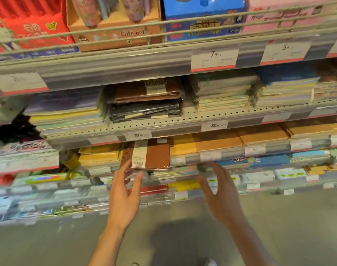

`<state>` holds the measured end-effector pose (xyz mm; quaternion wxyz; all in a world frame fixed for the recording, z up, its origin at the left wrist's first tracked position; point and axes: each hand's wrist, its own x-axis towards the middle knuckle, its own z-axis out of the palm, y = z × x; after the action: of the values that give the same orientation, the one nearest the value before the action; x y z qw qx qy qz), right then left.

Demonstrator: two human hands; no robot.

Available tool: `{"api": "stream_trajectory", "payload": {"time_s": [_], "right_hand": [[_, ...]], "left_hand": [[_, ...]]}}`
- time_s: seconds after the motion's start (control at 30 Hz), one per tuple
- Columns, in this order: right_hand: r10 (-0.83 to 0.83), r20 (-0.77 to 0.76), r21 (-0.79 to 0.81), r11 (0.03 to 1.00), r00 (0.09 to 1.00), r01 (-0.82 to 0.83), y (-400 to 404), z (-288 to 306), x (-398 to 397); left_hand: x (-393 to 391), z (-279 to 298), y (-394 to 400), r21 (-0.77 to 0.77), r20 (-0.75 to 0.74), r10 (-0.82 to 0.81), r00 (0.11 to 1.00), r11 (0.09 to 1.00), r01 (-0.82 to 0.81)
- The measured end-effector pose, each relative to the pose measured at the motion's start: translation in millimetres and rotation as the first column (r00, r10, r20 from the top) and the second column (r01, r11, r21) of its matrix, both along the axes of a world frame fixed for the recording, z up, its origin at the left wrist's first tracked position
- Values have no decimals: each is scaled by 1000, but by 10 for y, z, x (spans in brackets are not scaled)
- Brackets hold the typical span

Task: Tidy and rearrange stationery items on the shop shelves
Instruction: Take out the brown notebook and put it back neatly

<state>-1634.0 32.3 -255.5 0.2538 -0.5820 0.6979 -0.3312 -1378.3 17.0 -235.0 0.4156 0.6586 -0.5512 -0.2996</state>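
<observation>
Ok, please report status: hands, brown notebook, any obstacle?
Left hand open, fingertips at brown notebook. Right hand open, holds nothing. Notebook sticks out over yellow stack. No obstacle seen.

A single head-worn wide-angle view looks forward and down, close to the stocked shelves point(163, 123), with floor point(173, 227) below

Two bare forearms, left hand point(123, 196) and right hand point(221, 194) without sleeves, rings, watch or gloves.

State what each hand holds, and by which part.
Nothing is gripped. The left hand is open, its fingertips at the near edge of the brown notebook. The right hand is open and holds nothing.
</observation>
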Motion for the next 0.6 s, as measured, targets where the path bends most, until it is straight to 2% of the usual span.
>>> {"api": "stream_trajectory", "payload": {"time_s": [0.17,0.23,0.37,0.47,0.6], "right_hand": [[-136,-5,-24,990,991,136,-10,37,741],[-143,-2,-39,989,990,143,0,72,1035],[-168,-16,-18,986,986,168,21,152,1458],[-173,-77,-26,985,982,172,-8,202,1629],[-167,-109,-43,986,980,163,-167,236,1655]], "left_hand": [[637,39,-200,-13,-47,-70,996,997,70],[890,57,-241,-25,-69,-90,993,996,89],[1303,37,-343,-108,-3,-135,991,985,134],[1481,-6,-415,-112,65,-148,987,982,154],[1534,-31,-482,-96,84,-149,985,983,157]]}}
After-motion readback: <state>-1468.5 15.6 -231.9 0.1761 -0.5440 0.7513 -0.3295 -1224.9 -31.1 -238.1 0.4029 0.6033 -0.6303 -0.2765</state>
